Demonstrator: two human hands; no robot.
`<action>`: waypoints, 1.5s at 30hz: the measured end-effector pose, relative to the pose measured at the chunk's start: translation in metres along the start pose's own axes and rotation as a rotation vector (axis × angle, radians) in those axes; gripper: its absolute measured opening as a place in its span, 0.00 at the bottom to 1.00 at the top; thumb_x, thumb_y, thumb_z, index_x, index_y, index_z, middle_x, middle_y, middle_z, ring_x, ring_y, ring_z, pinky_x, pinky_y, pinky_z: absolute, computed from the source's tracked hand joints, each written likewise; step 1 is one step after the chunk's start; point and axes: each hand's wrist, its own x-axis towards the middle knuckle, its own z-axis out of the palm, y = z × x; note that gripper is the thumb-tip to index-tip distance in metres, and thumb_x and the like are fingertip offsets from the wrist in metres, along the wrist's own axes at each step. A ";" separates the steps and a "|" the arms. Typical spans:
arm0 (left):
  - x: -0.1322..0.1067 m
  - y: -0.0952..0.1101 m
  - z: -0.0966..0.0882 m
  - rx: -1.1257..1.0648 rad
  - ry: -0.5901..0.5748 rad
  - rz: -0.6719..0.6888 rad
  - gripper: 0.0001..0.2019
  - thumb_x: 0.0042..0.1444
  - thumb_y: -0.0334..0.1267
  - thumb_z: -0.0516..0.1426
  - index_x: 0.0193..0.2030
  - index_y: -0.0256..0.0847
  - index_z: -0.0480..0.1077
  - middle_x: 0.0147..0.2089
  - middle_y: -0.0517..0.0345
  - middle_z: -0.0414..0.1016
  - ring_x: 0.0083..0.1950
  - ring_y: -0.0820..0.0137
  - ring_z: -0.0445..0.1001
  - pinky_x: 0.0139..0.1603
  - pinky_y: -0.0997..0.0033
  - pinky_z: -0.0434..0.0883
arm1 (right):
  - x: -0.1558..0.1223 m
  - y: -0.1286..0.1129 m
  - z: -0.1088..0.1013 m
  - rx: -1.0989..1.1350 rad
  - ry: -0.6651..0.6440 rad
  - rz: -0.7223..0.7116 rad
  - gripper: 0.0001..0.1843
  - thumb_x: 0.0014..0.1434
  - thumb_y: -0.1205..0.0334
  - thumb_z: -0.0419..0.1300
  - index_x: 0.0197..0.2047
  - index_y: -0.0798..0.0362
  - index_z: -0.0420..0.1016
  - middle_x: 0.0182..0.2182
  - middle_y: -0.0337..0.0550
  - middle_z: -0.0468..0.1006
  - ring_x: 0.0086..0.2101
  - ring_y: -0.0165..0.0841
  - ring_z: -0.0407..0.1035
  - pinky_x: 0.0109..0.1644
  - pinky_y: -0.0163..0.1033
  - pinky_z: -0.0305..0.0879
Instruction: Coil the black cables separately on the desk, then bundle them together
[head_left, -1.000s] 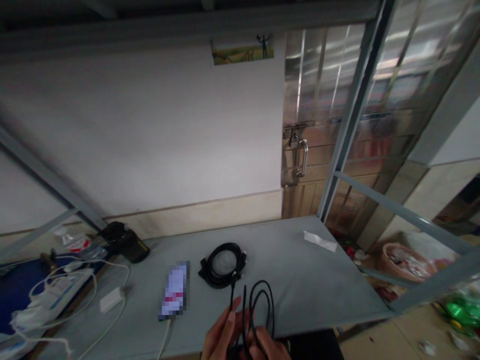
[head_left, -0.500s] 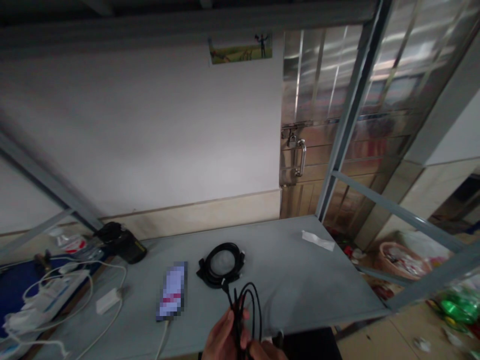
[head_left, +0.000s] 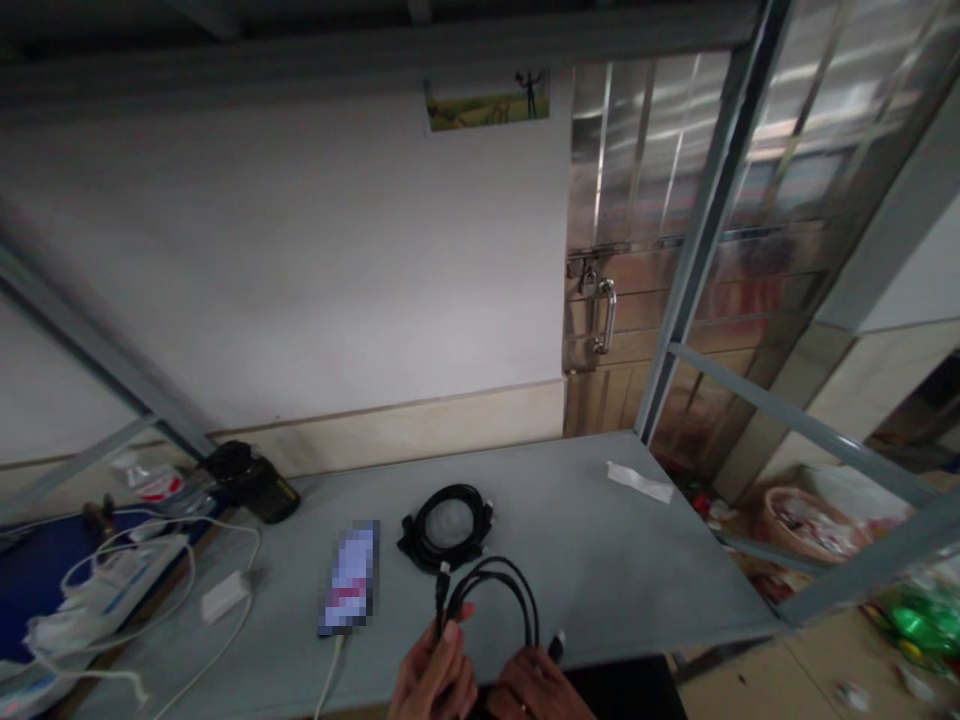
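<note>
At the near edge of the grey board, my left hand (head_left: 436, 672) is closed on a black cable (head_left: 510, 573), with one plug end standing up above the fingers. My right hand (head_left: 534, 685) grips the same cable to the right, and another plug end pokes out beside it. Between the hands the cable arches up in loops. Just beyond lies a coiled black cable (head_left: 426, 548) on the board. Left of it is a phone (head_left: 350, 580), its screen blurred, with a white cord plugged into its lower end.
On the left are a white power strip (head_left: 124, 600), a white adapter (head_left: 223, 597), a plastic bottle (head_left: 154, 478) and a black pouch-like object (head_left: 259, 485). A white paper strip (head_left: 640, 482) lies at the right. Metal posts (head_left: 697, 220) frame the board; a basket (head_left: 806, 525) stands beyond.
My hands have moved apart, the right one shifting right. The cable loops between them have spread wider, and a plug end now shows beside my right hand.
</note>
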 end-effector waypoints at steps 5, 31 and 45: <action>0.022 0.009 -0.018 0.118 0.064 0.152 0.33 0.45 0.64 0.79 0.46 0.39 0.85 0.25 0.67 0.63 0.26 0.73 0.64 0.34 0.68 0.71 | 0.028 0.032 -0.031 0.072 -0.197 -0.024 0.07 0.75 0.58 0.69 0.49 0.50 0.77 0.43 0.40 0.81 0.45 0.35 0.77 0.72 0.47 0.68; 0.150 0.016 -0.086 0.969 0.484 0.870 0.34 0.72 0.67 0.53 0.64 0.38 0.75 0.67 0.35 0.74 0.72 0.44 0.74 0.78 0.33 0.68 | 0.154 0.081 0.058 0.152 -0.539 0.185 0.37 0.64 0.48 0.76 0.67 0.62 0.74 0.59 0.62 0.78 0.60 0.54 0.73 0.69 0.58 0.70; 0.136 0.023 -0.080 0.966 0.252 0.803 0.30 0.75 0.61 0.53 0.67 0.40 0.79 0.70 0.39 0.81 0.75 0.48 0.76 0.80 0.38 0.67 | 0.130 0.089 0.045 0.068 -0.615 0.189 0.17 0.73 0.54 0.71 0.59 0.55 0.82 0.52 0.54 0.84 0.58 0.48 0.77 0.67 0.53 0.72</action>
